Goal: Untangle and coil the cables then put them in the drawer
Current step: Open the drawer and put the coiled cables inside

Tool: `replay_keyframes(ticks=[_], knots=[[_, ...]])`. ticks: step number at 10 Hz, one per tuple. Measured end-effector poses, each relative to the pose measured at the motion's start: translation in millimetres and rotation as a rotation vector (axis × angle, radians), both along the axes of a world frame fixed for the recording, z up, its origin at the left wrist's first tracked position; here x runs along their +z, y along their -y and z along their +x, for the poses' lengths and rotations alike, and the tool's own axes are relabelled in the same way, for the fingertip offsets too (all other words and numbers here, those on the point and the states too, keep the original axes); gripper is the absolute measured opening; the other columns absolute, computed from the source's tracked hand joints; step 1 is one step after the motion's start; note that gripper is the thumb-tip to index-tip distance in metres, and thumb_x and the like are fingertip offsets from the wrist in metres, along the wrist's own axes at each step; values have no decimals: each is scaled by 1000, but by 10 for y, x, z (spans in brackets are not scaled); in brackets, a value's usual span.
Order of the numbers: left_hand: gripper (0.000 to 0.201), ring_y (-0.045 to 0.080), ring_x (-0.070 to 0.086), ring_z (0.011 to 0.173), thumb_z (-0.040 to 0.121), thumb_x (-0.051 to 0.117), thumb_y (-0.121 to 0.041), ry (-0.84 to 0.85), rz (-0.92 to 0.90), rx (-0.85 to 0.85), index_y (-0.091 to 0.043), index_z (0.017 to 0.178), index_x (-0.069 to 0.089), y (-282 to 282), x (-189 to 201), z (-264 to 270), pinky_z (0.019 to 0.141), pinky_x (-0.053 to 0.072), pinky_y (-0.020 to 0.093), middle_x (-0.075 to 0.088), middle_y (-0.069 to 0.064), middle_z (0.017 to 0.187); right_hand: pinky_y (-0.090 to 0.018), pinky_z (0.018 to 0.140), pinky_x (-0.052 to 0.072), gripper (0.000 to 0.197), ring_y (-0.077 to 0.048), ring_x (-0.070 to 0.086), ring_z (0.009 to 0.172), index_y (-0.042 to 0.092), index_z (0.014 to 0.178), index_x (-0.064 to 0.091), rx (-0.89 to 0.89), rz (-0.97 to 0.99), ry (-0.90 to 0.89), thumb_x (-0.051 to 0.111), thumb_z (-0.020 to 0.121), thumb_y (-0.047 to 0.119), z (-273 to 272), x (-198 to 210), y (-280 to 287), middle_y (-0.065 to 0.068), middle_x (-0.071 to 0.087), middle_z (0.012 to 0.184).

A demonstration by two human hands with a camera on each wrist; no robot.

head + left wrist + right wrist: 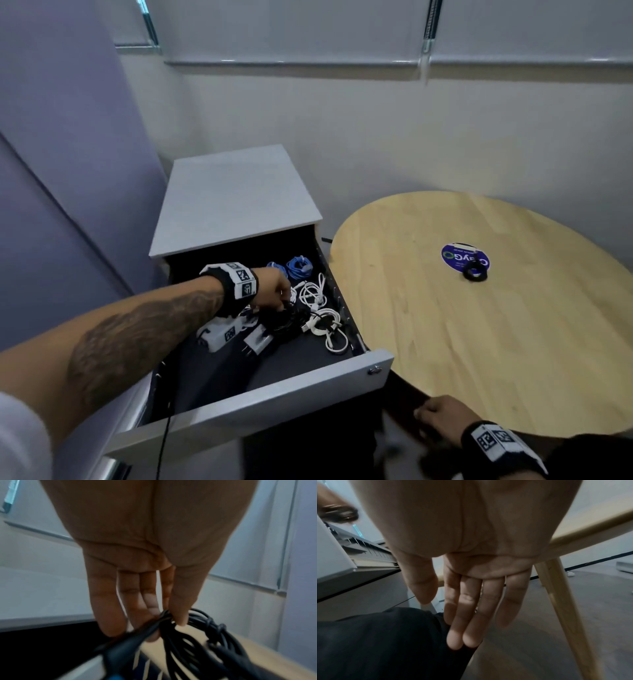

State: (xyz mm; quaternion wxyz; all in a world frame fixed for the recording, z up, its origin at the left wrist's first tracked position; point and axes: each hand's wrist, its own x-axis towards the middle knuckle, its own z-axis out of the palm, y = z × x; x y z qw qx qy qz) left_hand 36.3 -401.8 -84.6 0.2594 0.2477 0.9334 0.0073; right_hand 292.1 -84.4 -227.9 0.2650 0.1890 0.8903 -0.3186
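Left hand [274, 286] fingers [178, 601] pinch black cable coil [286, 317] centre-frame inside open drawer [260, 404]; right hand [442, 416], fingers straight and empty, hangs below counter [479, 342] edge.

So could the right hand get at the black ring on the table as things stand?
Probably yes. The right hand is open and holds nothing, low by the table's near edge. The black ring lies alone on the open wooden top, nothing around it. It sits well across the table, so the arm would need a long stretch.

dim, soft indoor light; wrist views blurred, perhaps by motion, edges warped.
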Motion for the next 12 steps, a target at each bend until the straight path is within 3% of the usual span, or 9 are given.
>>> replay_keyframes(ticks=[2, 4, 5, 6, 8, 9, 10, 11, 12], knots=[[23, 17, 65, 94, 86, 61, -21, -153, 28, -82, -21, 108, 70, -258, 64, -117, 82, 50, 25, 70, -4, 103, -16, 59, 44, 33, -5, 60, 55, 22, 64, 66, -32, -26, 21, 61, 92, 38, 14, -36, -18, 3, 74, 68], [14, 15, 67, 77, 90, 61, -28, -224, 352, -27, -21, 99, 69, -1360, 536, -389, 73, 52, 27, 69, -5, 85, -19, 61, 43, 32, -10, 62, 65, 22, 62, 63, -41, -52, 52, 59, 86, 42, 5, -72, -18, 7, 64, 59], [15, 16, 71, 75, 92, 60, -28, -139, 465, -53, -17, 96, 68, -2209, 531, -483, 59, 50, 22, 73, 2, 85, -21, 70, 42, 31, -14, 63, 79, 21, 67, 61, -53, -77, 47, 57, 85, 46, -1, -73, -34, 4, 64, 71], [18, 20, 72, 77, 91, 61, -30, -95, 479, -74, -14, 95, 68, -3034, 355, -533, 57, 50, 24, 74, 7, 88, -23, 77, 42, 34, -19, 62, 88, 21, 67, 58, -51, -117, 88, 54, 86, 49, -24, -41, -51, 3, 60, 76], [39, 28, 71, 80, 89, 60, -41, 36, 359, -23, -5, 102, 68, -4276, -475, -566, 72, 59, 39, 72, 11, 91, -26, 92, 42, 47, -27, 61, 115, 12, 113, 68, -62, -165, 118, 55, 87, 50, -58, -1, -114, -12, 66, 120], [44, 27, 62, 101, 95, 53, -42, 15, 313, -53, -7, 121, 60, -4617, -821, -547, 85, 47, 31, 65, 7, 114, -29, 91, 42, 50, -29, 59, 119, 12, 119, 65, -49, -185, 120, 52, 89, 49, -59, -118, -100, -13, 65, 124], [34, 28, 59, 100, 96, 50, -40, 2, 235, -106, -13, 115, 60, -4748, -1045, -486, 88, 47, 34, 62, 7, 109, -33, 95, 41, 67, -29, 55, 125, 12, 126, 61, -27, -223, 193, 42, 84, 60, -101, -166, -129, -12, 61, 132], [30, 31, 64, 100, 93, 56, -25, -12, 260, -28, -6, 114, 66, -4721, -1155, -474, 81, 52, 35, 68, 12, 108, -32, 108, 39, 94, -24, 51, 131, 18, 131, 60, -29, -289, 172, 30, 64, 77, -133, -207, -172, -7, 57, 139], [26, 31, 65, 100, 93, 52, -15, 3, 381, 56, -3, 112, 66, -4513, -1030, -479, 76, 49, 34, 68, 16, 109, -29, 99, 43, 68, -26, 59, 118, 17, 119, 66, -34, -249, 132, 48, 75, 66, -98, -256, -186, -8, 66, 123]])
